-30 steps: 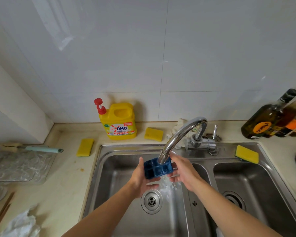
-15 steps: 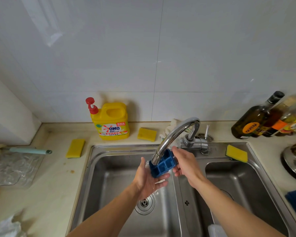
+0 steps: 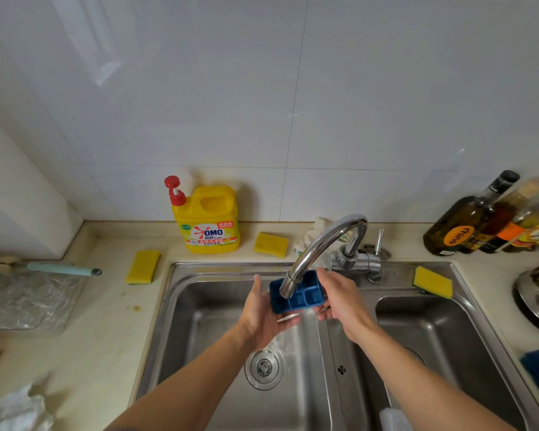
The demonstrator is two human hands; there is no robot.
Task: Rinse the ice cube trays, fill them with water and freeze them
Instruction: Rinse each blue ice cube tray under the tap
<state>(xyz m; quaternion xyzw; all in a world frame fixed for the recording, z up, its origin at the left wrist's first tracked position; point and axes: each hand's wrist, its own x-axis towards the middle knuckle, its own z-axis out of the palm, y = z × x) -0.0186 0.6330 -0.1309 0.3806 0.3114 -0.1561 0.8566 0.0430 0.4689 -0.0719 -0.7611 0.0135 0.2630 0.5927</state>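
Blue ice cube tray [image 3: 307,296], small, plastic, with square compartments in two rows. The open side faces up and it is tilted, far end higher. It is held in the air over the left basin of the sink [image 3: 196,306], near the basin's back right corner, with the faucet [image 3: 321,244] spout mouth right above its left cells. The left hand [image 3: 262,312] cradles it from below. The right hand [image 3: 339,297] pinches its right end, thumb on top.
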